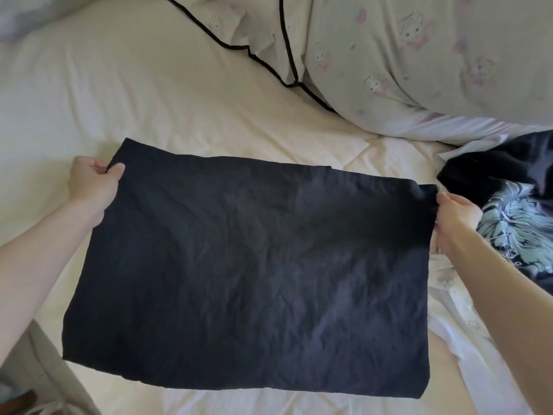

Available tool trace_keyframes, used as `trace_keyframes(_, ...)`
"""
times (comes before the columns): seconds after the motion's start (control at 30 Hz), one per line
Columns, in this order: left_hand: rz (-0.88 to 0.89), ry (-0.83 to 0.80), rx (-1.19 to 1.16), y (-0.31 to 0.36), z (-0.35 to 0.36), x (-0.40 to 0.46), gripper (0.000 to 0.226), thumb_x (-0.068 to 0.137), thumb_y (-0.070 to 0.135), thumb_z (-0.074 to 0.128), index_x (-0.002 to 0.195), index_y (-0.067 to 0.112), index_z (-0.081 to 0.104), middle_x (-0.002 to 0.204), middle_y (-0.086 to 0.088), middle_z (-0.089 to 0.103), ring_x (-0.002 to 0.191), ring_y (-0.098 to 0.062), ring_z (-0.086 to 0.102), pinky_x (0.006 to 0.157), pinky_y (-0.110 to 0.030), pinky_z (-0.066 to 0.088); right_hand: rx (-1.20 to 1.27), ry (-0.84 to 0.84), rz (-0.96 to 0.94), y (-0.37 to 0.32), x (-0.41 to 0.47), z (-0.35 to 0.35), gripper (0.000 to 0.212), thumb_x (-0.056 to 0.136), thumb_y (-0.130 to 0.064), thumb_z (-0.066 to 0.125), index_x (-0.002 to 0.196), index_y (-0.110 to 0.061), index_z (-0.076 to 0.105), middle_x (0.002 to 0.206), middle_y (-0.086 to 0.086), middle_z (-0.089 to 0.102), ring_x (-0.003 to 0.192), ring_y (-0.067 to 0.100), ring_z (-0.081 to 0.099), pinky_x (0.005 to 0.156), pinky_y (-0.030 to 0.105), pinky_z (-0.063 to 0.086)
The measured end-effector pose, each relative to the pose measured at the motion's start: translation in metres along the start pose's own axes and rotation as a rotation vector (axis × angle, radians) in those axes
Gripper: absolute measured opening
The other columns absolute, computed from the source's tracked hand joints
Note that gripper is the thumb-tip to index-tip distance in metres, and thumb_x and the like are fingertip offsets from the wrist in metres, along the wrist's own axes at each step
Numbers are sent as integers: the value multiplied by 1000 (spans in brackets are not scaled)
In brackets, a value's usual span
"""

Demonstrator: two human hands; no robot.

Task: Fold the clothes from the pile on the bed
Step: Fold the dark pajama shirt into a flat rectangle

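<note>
Stretching across the middle of the view, a dark navy rectangular garment of soft, finely creased cotton-like cloth [248, 271] lies spread over the cream quilted bedsheet [149, 94], its near edge towards the person and its far edge lifted between the two hands. The left hand [89, 184] pinches the far left corner, thumb on top and fingers curled beneath the cloth. The right hand [454, 214] grips the far right corner, fingers bent round the bunched edge. Just beside the right hand, to its right, lies a crumpled black T-shirt with a pale blue-white printed figure [514, 211], resting partly on thin white fabric [466, 319]. Beyond, a puffy pale duvet printed with small pink rabbits [434, 55] and a cream pillowcase with dark piped trim [239, 22] lie at the far side
</note>
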State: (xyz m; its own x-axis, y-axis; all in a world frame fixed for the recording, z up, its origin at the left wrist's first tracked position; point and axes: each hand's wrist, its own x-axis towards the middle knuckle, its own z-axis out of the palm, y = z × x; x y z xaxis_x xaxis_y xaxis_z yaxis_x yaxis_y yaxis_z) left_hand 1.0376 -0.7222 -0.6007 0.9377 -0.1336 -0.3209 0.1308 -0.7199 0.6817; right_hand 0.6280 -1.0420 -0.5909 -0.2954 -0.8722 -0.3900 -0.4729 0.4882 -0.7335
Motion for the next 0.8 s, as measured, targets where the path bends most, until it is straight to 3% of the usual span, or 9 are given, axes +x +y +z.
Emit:
trace_keyframes(0.07, 31, 21, -1, 2, 0, -7, 29, 94, 28, 54, 118, 16, 42, 90, 7, 52, 100, -22, 49, 82, -35, 41, -80, 24, -57, 4, -3, 2, 24, 92, -30, 48, 105, -18, 64, 93, 2, 59, 79, 15, 53, 78, 32, 41)
trace_keyframes(0.1, 95, 39, 59, 1, -1, -14, 35, 94, 27, 52, 125, 15, 40, 100, 4, 54, 105, -25, 50, 86, -39, 42, -164, 34, -114, 9, -8, 2, 25, 93, -33, 46, 107, -19, 61, 99, 5, 61, 88, 19, 55, 85, 33, 40)
trace_keyframes(0.17, 317, 89, 271, -5, -4, -30, 42, 96, 22, 46, 135, 10, 37, 129, -13, 48, 120, -34, 44, 96, -48, 37, -402, 45, -313, 22, -28, 2, 40, 96, -33, 44, 129, -11, 51, 128, 15, 54, 120, 31, 47, 102, 40, 33)
trace_keyframes(0.23, 568, 66, 457, -15, -5, -53, 43, 96, 19, 45, 137, 9, 39, 140, -18, 41, 128, -38, 36, 102, -54, 31, -597, -6, -609, 37, -59, -1, 45, 98, -30, 44, 138, -10, 43, 143, 15, 42, 133, 33, 34, 108, 47, 25)
trace_keyframes(0.33, 772, -89, 613, -35, 1, -97, 48, 96, 27, 39, 141, 12, 36, 150, -16, 31, 139, -36, 24, 110, -56, 18, -790, -181, -1015, 62, -100, 1, 43, 98, -24, 48, 138, -10, 47, 148, 13, 40, 139, 31, 32, 113, 52, 19)
trace_keyframes(0.43, 921, -312, 825, -57, 13, -126, 55, 94, 38, 27, 143, 16, 38, 153, -14, 29, 142, -35, 22, 111, -59, 13, -938, -350, -1143, 81, -120, 11, 44, 98, -25, 49, 140, -11, 45, 150, 13, 35, 141, 30, 28, 115, 53, 14)
trace_keyframes(0.5, 900, -343, 932, -66, 14, -119, 54, 97, 40, 22, 145, 20, 37, 154, -10, 26, 143, -34, 19, 111, -60, 12, -1025, -374, -1047, 86, -113, 11, 48, 100, -30, 42, 145, -16, 37, 155, 10, 26, 145, 28, 19, 117, 50, 8)
trace_keyframes(0.67, 462, -181, 900, -75, -12, -81, 50, 101, 35, 24, 150, 22, 21, 158, -9, 12, 144, -31, 5, 111, -59, 5, -1074, -278, -648, 84, -84, -14, 55, 100, -36, 32, 150, -15, 22, 159, 10, 12, 146, 26, 7, 117, 52, 7)
trace_keyframes(0.8, 385, -81, 714, -92, -46, -118, 47, 98, 25, 40, 141, 7, 33, 144, -20, 34, 133, -39, 29, 103, -61, 28, -1002, -327, -893, 100, -150, -22, 51, 100, -30, 39, 147, -11, 31, 155, 14, 23, 145, 30, 15, 115, 56, 9)
